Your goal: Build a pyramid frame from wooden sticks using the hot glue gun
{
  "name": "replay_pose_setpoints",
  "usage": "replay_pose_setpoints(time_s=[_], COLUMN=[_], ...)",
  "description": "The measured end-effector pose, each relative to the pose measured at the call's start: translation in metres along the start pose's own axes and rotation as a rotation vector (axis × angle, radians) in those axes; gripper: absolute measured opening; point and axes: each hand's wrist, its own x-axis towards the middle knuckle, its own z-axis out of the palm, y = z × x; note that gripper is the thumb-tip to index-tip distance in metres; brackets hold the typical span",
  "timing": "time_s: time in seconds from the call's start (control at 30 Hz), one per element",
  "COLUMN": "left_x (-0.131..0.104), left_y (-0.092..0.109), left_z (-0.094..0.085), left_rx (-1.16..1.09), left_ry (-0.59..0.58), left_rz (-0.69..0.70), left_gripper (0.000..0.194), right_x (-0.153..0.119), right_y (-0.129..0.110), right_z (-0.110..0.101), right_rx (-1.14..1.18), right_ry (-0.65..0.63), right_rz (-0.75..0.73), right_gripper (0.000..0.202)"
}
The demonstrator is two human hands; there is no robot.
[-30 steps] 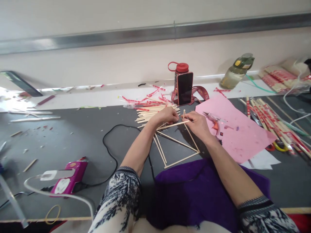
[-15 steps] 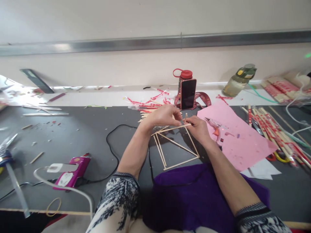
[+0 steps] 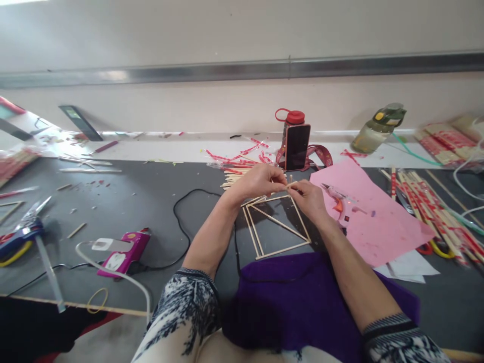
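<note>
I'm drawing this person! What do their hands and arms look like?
The left hand and right hand wear no gloves, and no watch shows. The left sleeve and right sleeve are whitish with dark, feathery patterns, ending near the elbows in dark bands with thin stripes.

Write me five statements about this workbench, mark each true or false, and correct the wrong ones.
1. The phone stands in front of the red-capped bottle. True.
2. The pink sheet lies to the left of both hands. False: it lies on the right, beside the right hand.
3. A diagonal stick runs inside the stick frame. True.
4. The left hand touches the magenta box. False: its fingertips are close to the right hand's, near the frame's far side.
5. The purple cloth lies beyond the frame, against the wall. False: it lies on the person's side.
</note>
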Motion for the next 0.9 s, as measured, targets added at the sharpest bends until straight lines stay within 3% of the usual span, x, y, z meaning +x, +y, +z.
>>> replay_pose_setpoints(time_s=[0.3,0.9], left_x=[-0.0008,0.0059], left_y=[-0.0002,-0.0004], left_z=[0.0003,0.0033], left_rx=[-0.06,-0.08], left_ry=[0.051,0.062], left_rz=[-0.101,-0.153], left_gripper=[0.013,0.01], right_x=[-0.0027,-0.0013], right_y=[-0.0009,-0.005], right_z=[-0.0004,-0.0011], right_rx=[-0.02,0.032], right_ry=[0.01,0.029], right_rz=[-0.022,0.031], right_gripper=[0.02,0.019])
